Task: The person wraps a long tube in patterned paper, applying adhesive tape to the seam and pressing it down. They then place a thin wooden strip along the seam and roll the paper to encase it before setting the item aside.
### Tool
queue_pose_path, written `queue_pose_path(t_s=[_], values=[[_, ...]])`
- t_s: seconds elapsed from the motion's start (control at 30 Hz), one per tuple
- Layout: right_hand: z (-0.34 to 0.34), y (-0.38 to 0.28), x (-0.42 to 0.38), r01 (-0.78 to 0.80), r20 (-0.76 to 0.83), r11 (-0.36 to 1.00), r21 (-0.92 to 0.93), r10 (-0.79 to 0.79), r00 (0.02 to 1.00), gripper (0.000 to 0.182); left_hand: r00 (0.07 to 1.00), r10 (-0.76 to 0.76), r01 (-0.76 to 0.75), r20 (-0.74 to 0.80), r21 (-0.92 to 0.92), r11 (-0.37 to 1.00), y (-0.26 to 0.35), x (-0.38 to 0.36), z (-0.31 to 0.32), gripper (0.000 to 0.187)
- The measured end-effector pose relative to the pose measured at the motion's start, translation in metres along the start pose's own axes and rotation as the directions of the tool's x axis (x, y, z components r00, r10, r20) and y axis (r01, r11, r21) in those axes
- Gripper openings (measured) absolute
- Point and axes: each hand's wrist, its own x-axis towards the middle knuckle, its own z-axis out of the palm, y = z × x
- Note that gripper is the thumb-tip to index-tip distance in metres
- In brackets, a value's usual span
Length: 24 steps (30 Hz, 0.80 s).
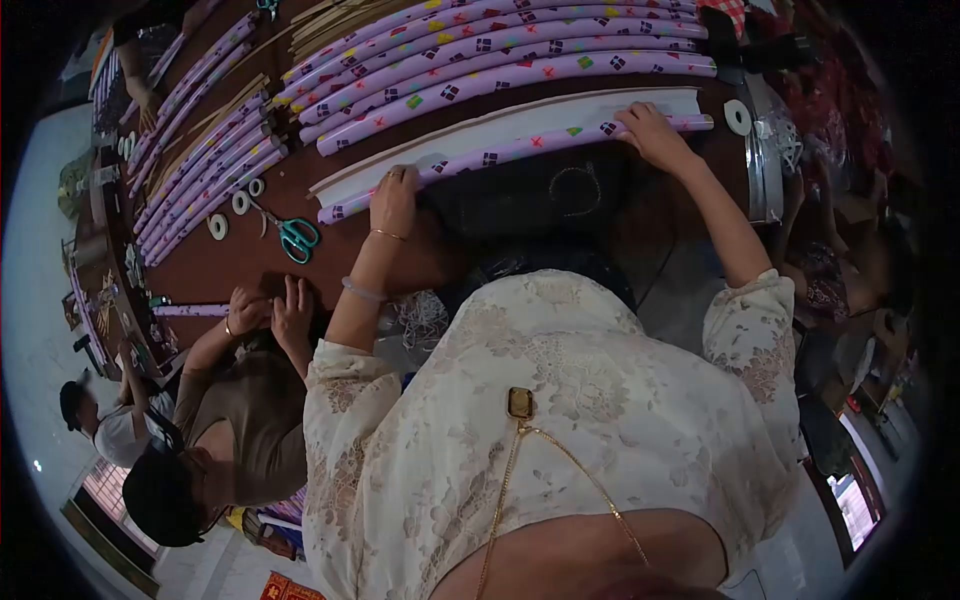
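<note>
A long purple patterned paper roll (510, 157) lies across the brown table in front of me, with a white inner sheet (480, 138) spread flat behind it and a brown strip along the far edge. My left hand (394, 197) is closed over the roll near its left end, fingers curled down on it. Towards the right end, my right hand (652, 136) grips the roll with bent fingers. Below the roll, a black cloth or bag (520, 195) lies against the table's near edge.
Finished-looking purple rolls (500, 70) lie stacked at the back, with another stack (210, 190) at left. Teal-handled scissors (298, 238) and tape rolls (218, 227) are at left; another tape roll (737, 117) is at right. A co-worker's hands (270, 310) are at lower left.
</note>
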Motion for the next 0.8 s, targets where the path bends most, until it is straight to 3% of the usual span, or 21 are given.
queue_pose_path(t_s=[0.13,0.23,0.33,0.37,0.43,0.53,0.6,0.67,0.7,0.73,0.77,0.8], values=[[0.003,0.004,-0.001,0.011,-0.080,0.997,0.075,-0.005,0.997,0.031,0.998,-0.048,0.054,-0.043,0.155,0.986,0.012,-0.002,-0.004,0.022],[-0.003,0.001,-0.002,0.037,-0.076,0.994,0.103,-0.030,0.997,0.034,0.999,0.022,-0.014,-0.030,0.260,0.966,0.006,-0.004,0.005,0.028],[-0.010,-0.003,0.000,0.019,-0.051,0.987,0.159,-0.011,0.999,0.038,0.999,-0.049,0.043,0.018,0.245,0.969,0.008,-0.002,0.006,0.035],[-0.009,-0.003,0.002,-0.030,-0.022,0.980,0.198,0.035,0.999,0.040,0.995,0.045,-0.021,-0.090,0.256,0.966,0.006,-0.004,0.008,0.033],[-0.007,0.001,0.000,0.019,-0.040,0.978,0.206,-0.011,0.999,0.038,0.997,-0.069,0.061,0.019,0.296,0.953,0.016,-0.003,-0.004,0.025],[-0.004,-0.001,0.001,0.088,-0.053,0.980,0.181,-0.079,0.995,0.038,0.984,-0.156,0.133,0.085,0.229,0.964,0.013,0.000,-0.001,0.023],[-0.008,-0.007,0.000,0.033,-0.061,0.983,0.179,-0.022,0.998,0.036,0.988,-0.059,0.088,-0.145,0.203,0.975,0.002,-0.006,0.019,0.021],[-0.007,-0.002,0.001,0.011,-0.013,0.988,0.154,-0.009,1.000,0.035,0.989,-0.113,0.128,-0.100,0.164,0.978,0.004,-0.010,0.015,0.021],[-0.009,-0.004,0.002,-0.038,0.028,0.993,0.116,0.035,0.999,0.035,0.986,-0.050,0.075,-0.160,0.155,0.985,0.003,-0.010,0.015,0.021],[-0.012,-0.008,0.002,0.010,-0.023,0.988,0.152,-0.007,1.000,0.033,0.976,0.017,0.016,-0.218,0.150,0.989,0.002,-0.011,0.014,0.020],[-0.012,-0.009,0.004,0.017,-0.017,0.987,0.160,-0.014,1.000,0.033,0.981,-0.032,0.039,-0.193,0.036,0.999,0.002,-0.011,0.014,0.020],[-0.011,-0.008,0.003,0.023,-0.027,0.990,0.141,-0.019,0.999,0.032,0.982,-0.036,0.044,-0.188,0.036,0.998,0.004,-0.012,0.005,0.020]])
